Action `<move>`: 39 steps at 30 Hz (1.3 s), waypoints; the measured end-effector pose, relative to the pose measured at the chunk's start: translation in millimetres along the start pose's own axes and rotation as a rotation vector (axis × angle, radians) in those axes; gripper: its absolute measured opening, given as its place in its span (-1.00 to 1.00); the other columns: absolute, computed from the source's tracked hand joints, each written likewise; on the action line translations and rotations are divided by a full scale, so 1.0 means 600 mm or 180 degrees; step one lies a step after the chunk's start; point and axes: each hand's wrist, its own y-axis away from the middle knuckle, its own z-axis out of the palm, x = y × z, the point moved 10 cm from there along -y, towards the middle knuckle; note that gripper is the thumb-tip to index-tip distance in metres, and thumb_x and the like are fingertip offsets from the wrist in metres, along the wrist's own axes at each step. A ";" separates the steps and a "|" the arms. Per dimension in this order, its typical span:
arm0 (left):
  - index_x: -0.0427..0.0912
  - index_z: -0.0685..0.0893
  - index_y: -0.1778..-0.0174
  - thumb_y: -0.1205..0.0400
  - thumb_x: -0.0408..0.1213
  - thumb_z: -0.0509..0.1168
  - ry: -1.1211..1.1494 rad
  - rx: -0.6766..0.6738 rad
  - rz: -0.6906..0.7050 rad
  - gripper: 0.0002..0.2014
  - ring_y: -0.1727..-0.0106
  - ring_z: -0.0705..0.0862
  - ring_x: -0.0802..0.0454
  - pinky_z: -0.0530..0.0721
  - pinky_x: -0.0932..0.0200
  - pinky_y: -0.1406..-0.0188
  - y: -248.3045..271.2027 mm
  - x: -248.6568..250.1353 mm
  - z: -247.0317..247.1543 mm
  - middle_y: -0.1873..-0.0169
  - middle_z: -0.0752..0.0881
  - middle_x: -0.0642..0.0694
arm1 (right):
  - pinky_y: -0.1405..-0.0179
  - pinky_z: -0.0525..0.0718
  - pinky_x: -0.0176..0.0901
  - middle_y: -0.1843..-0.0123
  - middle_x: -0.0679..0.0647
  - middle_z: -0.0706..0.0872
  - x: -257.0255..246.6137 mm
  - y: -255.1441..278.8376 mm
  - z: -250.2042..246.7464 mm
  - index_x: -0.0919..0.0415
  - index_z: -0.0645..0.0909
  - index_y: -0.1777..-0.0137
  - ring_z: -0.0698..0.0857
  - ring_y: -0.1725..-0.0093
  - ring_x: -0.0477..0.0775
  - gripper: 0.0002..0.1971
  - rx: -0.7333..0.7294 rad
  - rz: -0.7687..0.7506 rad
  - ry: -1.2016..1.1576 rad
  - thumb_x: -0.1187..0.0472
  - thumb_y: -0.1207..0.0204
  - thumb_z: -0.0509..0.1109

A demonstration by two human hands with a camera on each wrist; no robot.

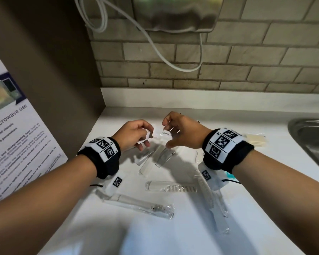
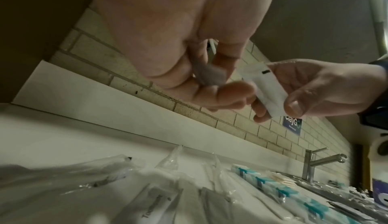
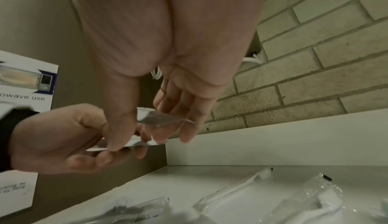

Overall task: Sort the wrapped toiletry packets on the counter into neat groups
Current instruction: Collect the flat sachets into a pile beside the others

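Note:
Both hands hover above the white counter [image 1: 173,232] near its back left corner. My left hand [image 1: 145,138] grips a small white sachet [image 1: 148,135], curled into its fingers in the left wrist view [image 2: 210,73]. My right hand [image 1: 168,133] pinches a white toothpaste sachet [image 1: 162,133] between thumb and fingers, its end close to the left hand's sachet. Loose on the counter below lie a wrapped toothbrush [image 1: 140,205], two wrapped combs [image 1: 171,187] [image 1: 209,197], clear packets [image 1: 155,157] and teal-printed packets [image 2: 273,187].
A steel sink [image 1: 309,137] and tap [image 2: 315,161] lie at the right, with a pale stick packet [image 1: 256,140] beside the sink. A microwave poster [image 1: 11,137] hangs on the left panel. A white cable [image 1: 155,46] loops down the tiled wall.

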 end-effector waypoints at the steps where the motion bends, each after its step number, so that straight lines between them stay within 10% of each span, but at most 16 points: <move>1: -0.21 0.57 -0.04 -0.57 -0.64 0.10 -0.0057 0.0016 0.0013 -0.71 0.41 0.75 -0.06 0.60 0.18 0.60 -0.002 -0.003 -0.005 0.13 0.65 -0.22 | 0.10 0.62 -0.07 0.10 -0.04 0.59 0.001 -0.003 0.001 0.16 0.46 -0.21 0.56 0.27 0.00 -0.41 0.0014 0.0022 0.0081 0.36 -0.25 0.67; 12: -0.23 0.49 -0.37 -0.61 -0.69 0.24 0.0311 -0.0232 0.0182 -0.55 0.10 0.83 -0.11 0.81 0.18 0.18 -0.005 -0.018 -0.007 -0.30 0.64 -0.23 | 0.35 0.76 -0.10 0.06 0.08 0.61 -0.040 -0.041 0.000 0.09 0.49 -0.35 0.68 0.40 0.07 -0.47 0.0425 -0.0127 -0.0717 0.39 -0.43 0.55; 16: -0.22 0.50 -0.38 -0.56 -0.72 0.27 0.0415 -0.0318 0.0228 -0.50 0.02 0.81 -0.08 0.81 0.15 0.08 0.000 -0.013 0.006 -0.21 0.66 -0.22 | -0.06 0.73 -0.10 -0.07 0.10 0.76 -0.053 -0.063 0.000 0.20 0.65 -0.13 0.76 0.03 0.10 -0.83 0.0801 -0.0182 -0.0550 0.22 -0.57 0.43; 19: -0.16 0.57 -0.25 -0.49 -0.61 0.37 0.0765 -0.0310 0.0139 -0.55 -0.01 0.77 -0.11 0.81 0.15 0.08 0.001 -0.017 0.009 -0.13 0.68 -0.15 | -0.09 0.53 -0.40 -0.23 0.15 0.76 -0.051 -0.064 0.010 0.26 0.58 -0.38 0.69 -0.22 0.04 -0.67 0.0726 -0.0092 -0.0316 0.17 -0.71 0.21; 23: -0.18 0.61 -0.25 -0.60 -0.49 0.30 0.0849 0.0023 -0.0029 -0.68 0.17 0.78 0.06 0.78 0.25 0.16 -0.007 -0.029 -0.013 0.07 0.72 -0.15 | -0.42 0.47 -0.21 -0.37 0.05 0.71 -0.045 -0.062 0.025 0.19 0.55 -0.47 0.61 -0.41 0.08 -0.62 0.0647 -0.0178 0.0419 0.18 -0.69 0.19; 29: -0.15 0.65 -0.26 -0.44 -0.54 0.33 0.1155 0.0123 -0.0026 -0.54 0.12 0.71 -0.07 0.64 0.15 0.21 -0.005 -0.026 -0.031 0.07 0.76 -0.15 | -0.15 0.66 -0.08 -0.20 -0.16 0.79 -0.030 -0.057 0.008 -0.05 0.80 -0.10 0.72 -0.21 -0.01 -0.76 0.0984 -0.0151 0.0597 0.00 -0.62 0.31; 39: -0.27 0.55 -0.44 -0.60 -0.68 0.14 0.0612 0.0219 -0.0047 -0.51 0.18 0.79 -0.10 0.57 0.31 0.60 -0.013 -0.021 -0.052 -0.20 0.69 -0.34 | 0.12 0.60 -0.12 0.09 -0.05 0.63 0.010 -0.049 0.011 0.06 0.60 -0.23 0.61 0.14 0.01 -0.66 0.0752 0.0046 0.0991 0.16 -0.45 0.45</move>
